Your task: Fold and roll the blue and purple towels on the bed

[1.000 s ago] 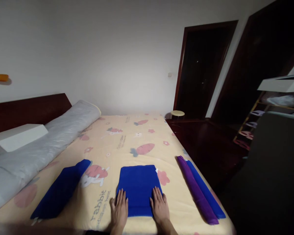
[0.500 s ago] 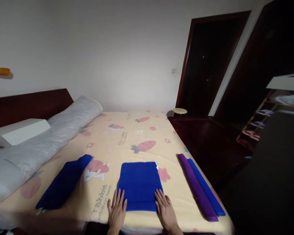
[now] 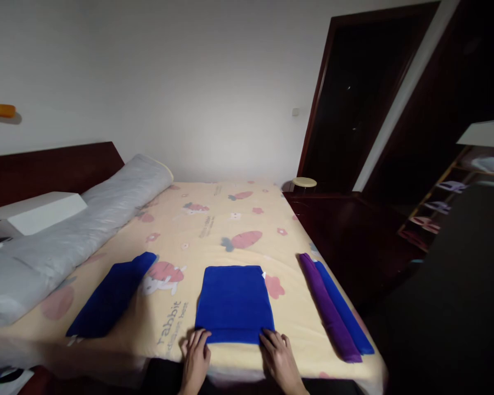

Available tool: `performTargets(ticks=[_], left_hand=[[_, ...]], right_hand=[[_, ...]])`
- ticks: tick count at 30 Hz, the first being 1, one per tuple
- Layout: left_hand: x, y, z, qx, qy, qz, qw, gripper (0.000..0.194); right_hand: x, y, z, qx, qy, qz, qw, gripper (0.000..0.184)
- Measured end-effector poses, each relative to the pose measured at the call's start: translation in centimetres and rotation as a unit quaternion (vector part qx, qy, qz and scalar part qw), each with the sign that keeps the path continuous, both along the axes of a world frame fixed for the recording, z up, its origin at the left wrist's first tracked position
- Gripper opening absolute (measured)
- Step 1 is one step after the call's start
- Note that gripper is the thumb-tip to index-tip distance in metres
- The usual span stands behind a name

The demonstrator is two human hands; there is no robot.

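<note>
A blue towel (image 3: 234, 299) lies flat in front of me on the bed, a narrow fold running along its near edge and a small white label at its far right corner. My left hand (image 3: 196, 356) has its fingers curled over the near left corner. At the near right corner, my right hand (image 3: 280, 356) grips the same edge with bent fingers; both thumbs are partly hidden. To the left lies another folded blue towel (image 3: 109, 299) with a white tag. Near the bed's right side, a rolled purple towel (image 3: 329, 310) rests against a rolled blue one (image 3: 348, 312).
The bed (image 3: 214, 225) has a cream sheet printed with carrots and rabbits. Along the headboard (image 3: 53, 164) lies a grey rolled quilt (image 3: 107, 211) with a white box (image 3: 45, 211) on it. A stool (image 3: 304, 182) and shoe rack (image 3: 432, 203) stand right.
Both hands have drawn back toward me from the towel's sides to its near corners. Their flat, outstretched fingers have curled onto the edge. The view has tilted slightly downward.
</note>
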State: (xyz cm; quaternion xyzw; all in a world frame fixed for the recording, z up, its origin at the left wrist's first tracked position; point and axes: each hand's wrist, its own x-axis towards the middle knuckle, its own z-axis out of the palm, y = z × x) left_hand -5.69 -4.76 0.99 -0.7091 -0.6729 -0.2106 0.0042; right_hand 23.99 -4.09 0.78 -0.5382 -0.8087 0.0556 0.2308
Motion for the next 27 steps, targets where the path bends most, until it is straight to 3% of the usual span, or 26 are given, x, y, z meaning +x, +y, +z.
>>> performTargets(ticks=[5, 12, 18, 23, 27], left_hand=[[-0.8, 0.4, 0.7, -0.025, -0.020, -0.005, 0.999, 0.048], [0.4, 2.3, 2.8, -0.063, -0.046, 0.002, 0.997, 0.037], [1.7, 5.1, 3.7, -0.126, 0.014, 0.081, 0.989, 0.035], [2.2, 6.6, 2.9, -0.131, 0.036, 0.115, 0.984, 0.037], [4.1, 6.4, 0.6, -0.119, 0.039, 0.041, 0.991, 0.048]], right_hand=[[0.0, 0.6, -0.2, -0.019, -0.003, -0.013, 1.000, 0.037], [-1.1, 1.7, 2.5, -0.021, -0.005, -0.042, 0.999, 0.024], [-2.6, 4.0, 3.6, -0.057, -0.053, -0.101, 0.992, 0.025], [-4.1, 5.4, 2.8, -0.058, -0.066, -0.149, 0.985, 0.033], [-6.6, 5.1, 2.3, -0.035, -0.009, -0.123, 0.992, 0.030]])
